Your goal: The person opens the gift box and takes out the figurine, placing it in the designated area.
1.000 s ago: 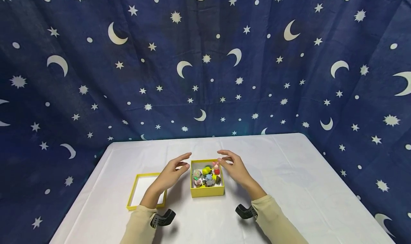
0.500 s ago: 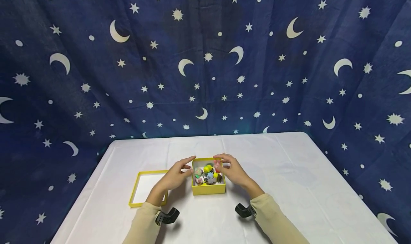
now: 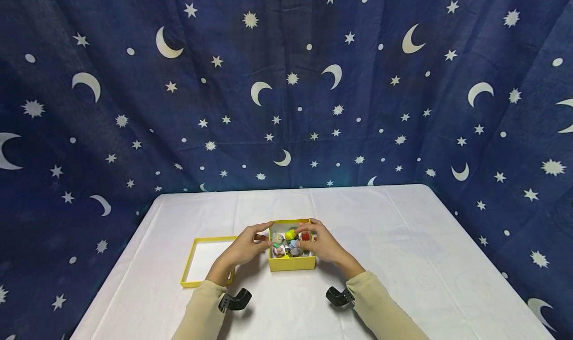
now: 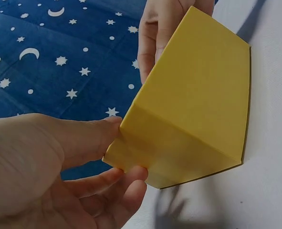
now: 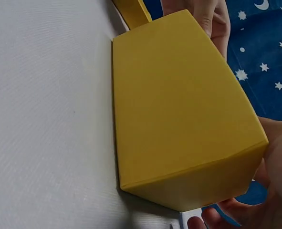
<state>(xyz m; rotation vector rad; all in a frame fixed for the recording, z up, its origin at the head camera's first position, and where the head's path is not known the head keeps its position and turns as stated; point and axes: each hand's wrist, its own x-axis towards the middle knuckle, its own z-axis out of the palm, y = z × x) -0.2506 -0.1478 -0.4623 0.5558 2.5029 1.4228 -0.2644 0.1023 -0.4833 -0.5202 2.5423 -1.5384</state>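
A yellow box without its lid stands on the white tablecloth, holding several small coloured toy figures. My left hand is at its left side; in the left wrist view the thumb lies at the top edge and the fingertips touch the outer side wall. My right hand reaches over the right rim, its thumb and index finger spread above the figures. Between them shows a red figure. A yellow figure and a grey-blue one lie nearby. In the right wrist view the box wall hides the figures.
Left of the box lies its yellow-rimmed lid, white inside facing up, partly covered by my left forearm. The white table runs back to a dark blue curtain with moons and stars.
Both hands have closed in on the box, the left one coming to its side. My right thumb and index finger have moved left, from beside the right rim to over the figures.
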